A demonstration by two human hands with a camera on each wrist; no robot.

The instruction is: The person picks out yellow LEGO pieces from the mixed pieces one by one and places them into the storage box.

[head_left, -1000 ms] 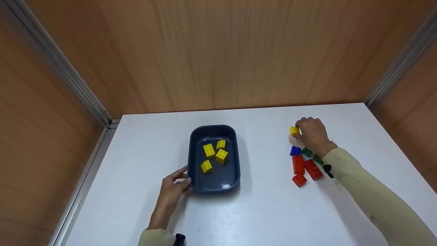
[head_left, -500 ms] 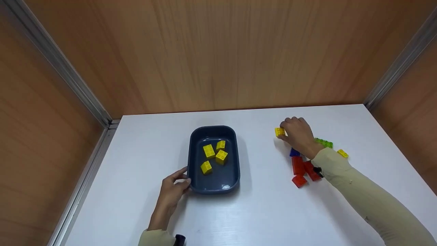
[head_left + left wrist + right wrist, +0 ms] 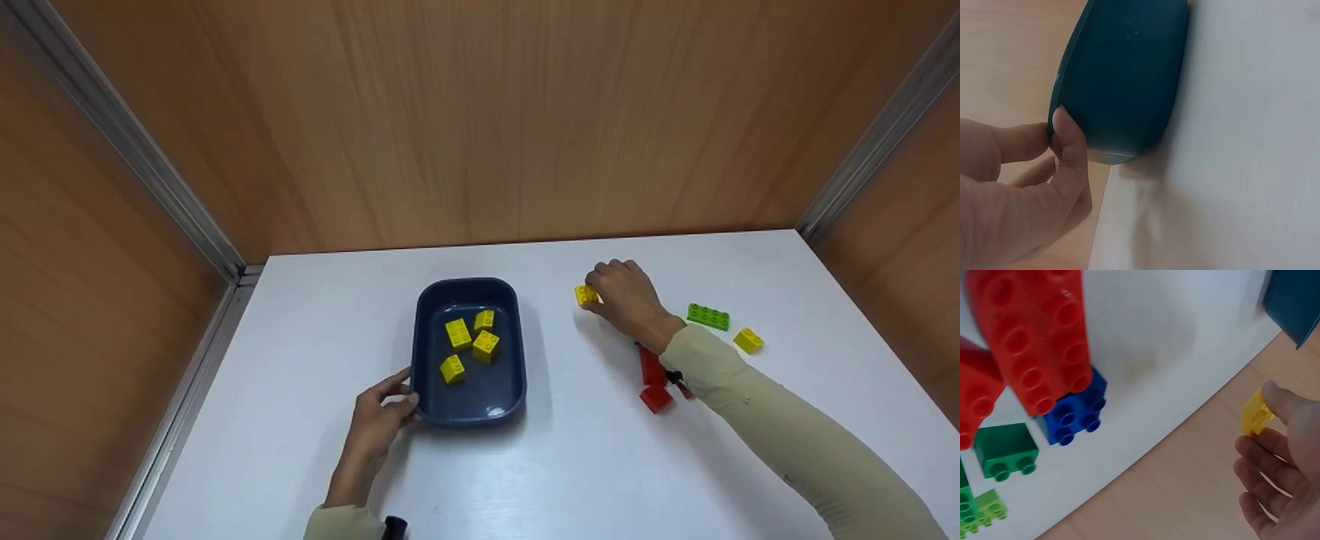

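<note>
A dark blue tray (image 3: pixel 469 409) lies on the white table with several yellow bricks (image 3: pixel 485 346) inside. At its lower left corner my left hand (image 3: pixel 377 427) pinches the rim; in the left wrist view the thumb and fingers (image 3: pixel 1068 135) clasp the wall of the tray (image 3: pixel 1123 73). To the right of the tray, my right hand (image 3: pixel 628 300) holds a yellow brick (image 3: pixel 585 295) above the table. In the right wrist view that yellow brick (image 3: pixel 1255 413) sits between thumb and fingertips. The right forearm hides part of the brick pile.
Red bricks (image 3: pixel 655 398) lie partly under the right forearm. A light green brick (image 3: pixel 708 316) and another yellow brick (image 3: pixel 748 340) are farther right. Blue (image 3: pixel 1075 410) and dark green bricks (image 3: pixel 1006 449) show in the right wrist view. A wooden wall (image 3: pixel 480 127) stands behind the table.
My right hand has moved left toward the tray with the yellow brick. The light green brick and the yellow brick at the right have come into view. The left hand has stayed put.
</note>
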